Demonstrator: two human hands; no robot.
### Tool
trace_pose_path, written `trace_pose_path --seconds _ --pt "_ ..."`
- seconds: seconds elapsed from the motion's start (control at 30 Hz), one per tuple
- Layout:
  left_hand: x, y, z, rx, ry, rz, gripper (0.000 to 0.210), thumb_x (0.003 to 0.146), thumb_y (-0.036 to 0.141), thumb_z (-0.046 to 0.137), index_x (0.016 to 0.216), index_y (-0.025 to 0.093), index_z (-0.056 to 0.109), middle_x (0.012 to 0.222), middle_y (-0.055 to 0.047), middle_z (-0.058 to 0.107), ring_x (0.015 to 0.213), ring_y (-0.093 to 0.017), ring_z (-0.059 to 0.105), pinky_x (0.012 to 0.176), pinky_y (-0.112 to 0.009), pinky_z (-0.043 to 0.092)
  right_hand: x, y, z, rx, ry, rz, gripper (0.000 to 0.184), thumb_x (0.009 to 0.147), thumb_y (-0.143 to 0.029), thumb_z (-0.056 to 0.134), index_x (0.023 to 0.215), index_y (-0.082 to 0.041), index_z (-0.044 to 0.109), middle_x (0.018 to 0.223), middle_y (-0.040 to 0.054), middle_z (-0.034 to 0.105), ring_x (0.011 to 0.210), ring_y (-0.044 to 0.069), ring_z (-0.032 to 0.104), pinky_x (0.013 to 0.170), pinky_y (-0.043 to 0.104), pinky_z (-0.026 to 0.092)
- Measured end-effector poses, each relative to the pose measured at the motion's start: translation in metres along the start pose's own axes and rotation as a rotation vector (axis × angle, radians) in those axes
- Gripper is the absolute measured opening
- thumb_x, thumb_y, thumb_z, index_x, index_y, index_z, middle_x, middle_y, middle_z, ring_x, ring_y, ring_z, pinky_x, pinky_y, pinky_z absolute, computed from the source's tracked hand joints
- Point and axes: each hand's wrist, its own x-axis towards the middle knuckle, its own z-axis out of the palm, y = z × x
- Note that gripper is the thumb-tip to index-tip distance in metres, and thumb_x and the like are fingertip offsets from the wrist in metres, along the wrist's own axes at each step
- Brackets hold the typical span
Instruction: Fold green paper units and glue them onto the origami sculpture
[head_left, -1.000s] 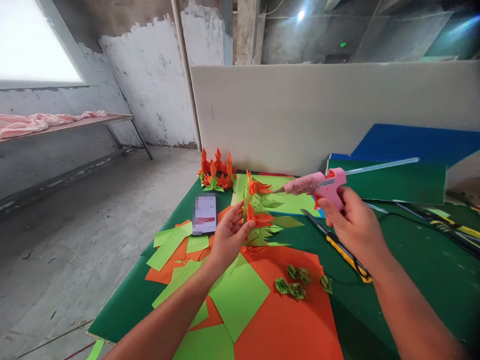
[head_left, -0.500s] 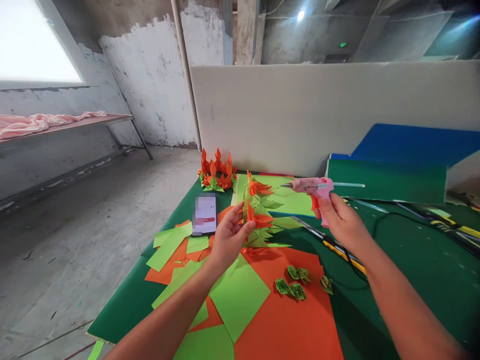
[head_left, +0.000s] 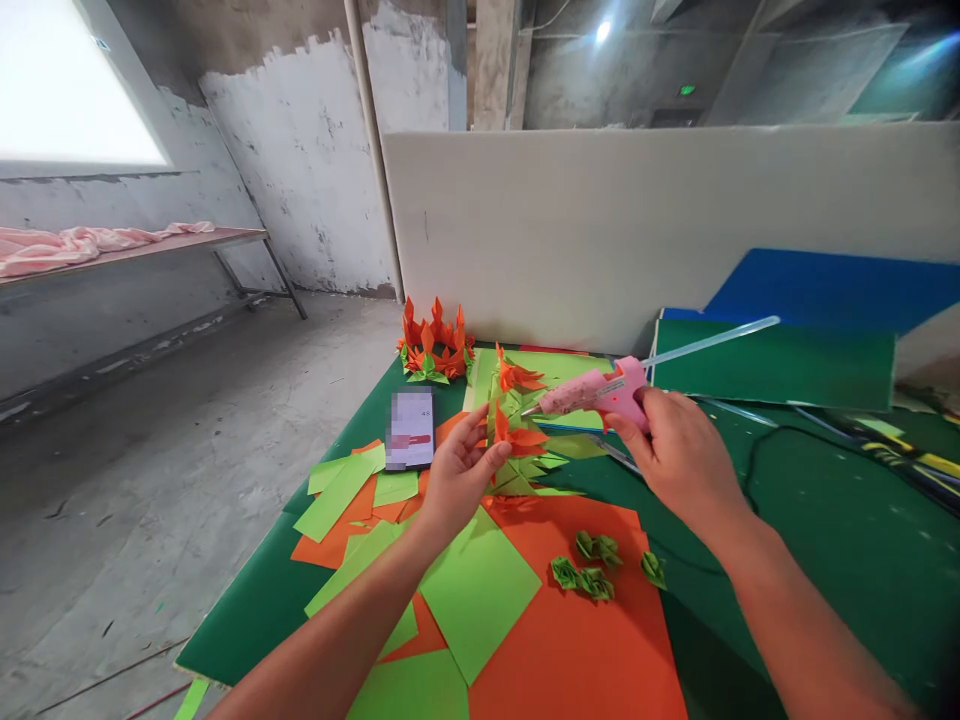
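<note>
Left hand (head_left: 456, 478): fingers loosely curled, thumb and fingertips pinching an orange-and-green folded paper flower (head_left: 516, 440), held upright just above the bench (head_left: 825, 540). Right hand (head_left: 679, 452): wrapped tight around the grip of a pink glue gun (head_left: 592, 392); nozzle tip points left, just beside the flower's upper petals. Clear glue stick (head_left: 712, 340) juts from the gun's rear. Flower: orange pointed petals over light-green leaf folds, standing over loose orange and green sheets.

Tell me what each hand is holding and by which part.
The right hand holds the pink glue gun by its handle. The left hand pinches the orange and green paper flower stem at its left edge.
</note>
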Motion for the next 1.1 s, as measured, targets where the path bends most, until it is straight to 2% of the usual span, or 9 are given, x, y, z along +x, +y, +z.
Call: trace_pose_path --seconds 0.13,0.23,0.37,0.5,0.6,0.7,0.9,1.0,1.1 --pt "0.001 0.003 0.0 0.001 0.024 0.02 0.06 0.073 0.032 0.076 0.128 0.021 0.054 0.121 -0.01 0.066 0.111 -0.023 0.062 0.091 -0.032 0.052 0.0 0.012 -0.002 -0.003 0.023 0.05 0.035 0.096 -0.05 0.032 0.081 -0.022 0.046 0.07 0.006 0.052 0.069 0.024 0.048 0.059 0.033 0.031" --pt "0.001 0.004 0.0 0.004 0.048 0.017 0.059 0.072 0.032 0.076 0.127 0.02 0.055 0.12 -0.01 0.066 0.111 -0.023 0.062 0.092 -0.033 0.052 -0.001 0.023 0.0 0.053 -0.028 0.132 0.034 0.096 -0.049 0.031 0.077 -0.023 0.042 0.071 0.005 0.052 0.066 0.022 0.047 0.057 0.031 0.031" --pt "0.001 0.003 0.0 -0.01 0.044 0.025 0.058 0.073 0.031 0.075 0.126 0.02 0.054 0.119 -0.01 0.067 0.108 -0.022 0.064 0.09 -0.033 0.053 -0.007 0.038 0.011 0.054 -0.182 0.27 0.035 0.097 -0.047 0.029 0.076 -0.023 0.043 0.076 0.0051 0.055 0.068 0.02 0.052 0.055 0.028 0.031" --pt "0.002 0.002 -0.001 -0.009 0.055 0.027 0.058 0.073 0.03 0.076 0.126 0.02 0.054 0.12 -0.01 0.066 0.11 -0.022 0.063 0.092 -0.032 0.052 -0.014 0.049 0.027 -0.055 -0.461 0.396 0.039 0.098 -0.044 0.025 0.078 -0.02 0.048 0.078 0.008 0.06 0.067 0.02 0.055 0.052 0.028 0.03" --pt "0.002 0.002 -0.001 -0.003 0.053 0.026 0.059 0.073 0.031 0.075 0.127 0.02 0.054 0.121 -0.011 0.066 0.11 -0.022 0.063 0.093 -0.032 0.051 -0.017 0.052 0.036 -0.092 -0.614 0.389 0.045 0.098 -0.041 0.021 0.079 -0.018 0.054 0.085 0.0124 0.064 0.075 0.023 0.059 0.057 0.03 0.032" --pt "0.003 0.002 -0.001 0.003 0.048 0.031 0.058 0.074 0.031 0.075 0.127 0.021 0.054 0.12 -0.011 0.066 0.11 -0.022 0.063 0.092 -0.032 0.052 -0.021 0.052 0.044 -0.104 -0.668 0.347 0.04 0.098 -0.037 0.026 0.081 -0.017 0.057 0.089 0.0145 0.066 0.086 0.027 0.059 0.061 0.031 0.032" --pt "0.002 0.002 -0.001 0.013 0.063 0.022 0.058 0.073 0.031 0.075 0.127 0.021 0.054 0.119 -0.01 0.066 0.108 -0.021 0.063 0.09 -0.031 0.052 -0.028 0.048 0.058 -0.086 -0.752 0.326 0.036 0.098 -0.036 0.029 0.088 -0.016 0.057 0.096 0.0149 0.066 0.083 0.025 0.062 0.058 0.029 0.031" --pt "0.002 0.001 -0.002 0.028 0.076 0.023 0.058 0.073 0.031 0.075 0.127 0.022 0.055 0.117 -0.009 0.066 0.107 -0.021 0.063 0.089 -0.031 0.053 -0.026 0.043 0.051 -0.092 -0.774 0.341 0.032 0.096 -0.036 0.033 0.09 -0.015 0.056 0.088 0.0133 0.066 0.072 0.022 0.062 0.053 0.028 0.028" --pt "0.002 0.0 -0.002 0.034 0.091 0.016 0.059 0.072 0.032 0.076 0.127 0.022 0.055 0.117 -0.01 0.066 0.108 -0.022 0.062 0.09 -0.031 0.052 -0.021 0.034 0.031 -0.089 -0.76 0.323 0.021 0.091 -0.034 0.044 0.088 -0.017 0.057 0.082 0.0105 0.066 0.067 0.02 0.06 0.053 0.028 0.027"
